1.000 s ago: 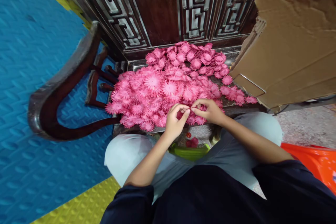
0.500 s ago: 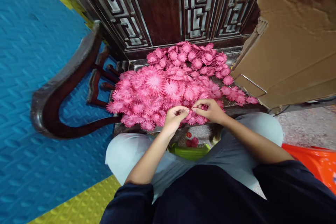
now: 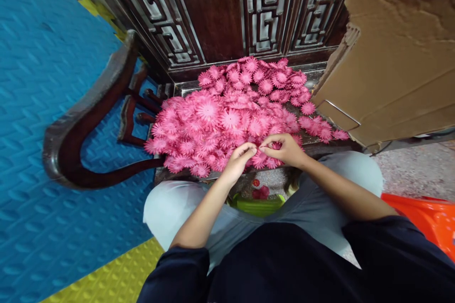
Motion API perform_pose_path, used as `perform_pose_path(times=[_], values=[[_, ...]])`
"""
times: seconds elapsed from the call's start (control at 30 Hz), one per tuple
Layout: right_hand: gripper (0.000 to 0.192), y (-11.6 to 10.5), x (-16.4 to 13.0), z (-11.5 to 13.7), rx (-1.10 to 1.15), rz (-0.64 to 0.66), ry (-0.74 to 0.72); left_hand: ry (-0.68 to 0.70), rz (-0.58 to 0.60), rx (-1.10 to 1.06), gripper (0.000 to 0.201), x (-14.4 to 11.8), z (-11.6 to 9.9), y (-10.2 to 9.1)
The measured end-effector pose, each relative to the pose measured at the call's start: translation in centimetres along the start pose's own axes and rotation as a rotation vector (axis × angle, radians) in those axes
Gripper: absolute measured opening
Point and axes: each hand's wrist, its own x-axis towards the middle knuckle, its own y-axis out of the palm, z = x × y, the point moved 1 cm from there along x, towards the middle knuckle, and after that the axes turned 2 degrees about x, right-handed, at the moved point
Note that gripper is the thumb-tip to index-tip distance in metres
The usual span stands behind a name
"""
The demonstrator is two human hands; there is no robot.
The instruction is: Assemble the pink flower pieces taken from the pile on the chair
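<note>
Pink frilled paper flower [image 3: 261,155] pinched between both hands' fingers [image 3: 251,150] over the pile [image 3: 227,118].

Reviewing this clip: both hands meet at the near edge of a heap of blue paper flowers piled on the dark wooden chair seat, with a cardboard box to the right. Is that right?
Not quite: the paper flowers are pink, not blue, as the head view shows. The rest holds: the left hand and right hand meet at the heap's near edge on the dark wooden chair seat, with the cardboard box to the right.
</note>
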Motion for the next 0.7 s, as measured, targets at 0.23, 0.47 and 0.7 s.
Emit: perform_pose_path(times=[0.23,0.47,0.7], values=[[0.007,0.02,0.05,-0.29,-0.001,0.022,0.036,0.046,-0.006,0.130,0.019,-0.38,-0.46,0.12],[0.009,0.12,-0.01,-0.14,-0.004,0.034,0.040,0.108,-0.012,0.229,0.012,-0.58,-0.87,0.00],[0.011,0.16,-0.01,-0.18,-0.031,0.019,0.032,0.177,-0.052,0.258,0.015,-0.67,-1.00,0.13]])
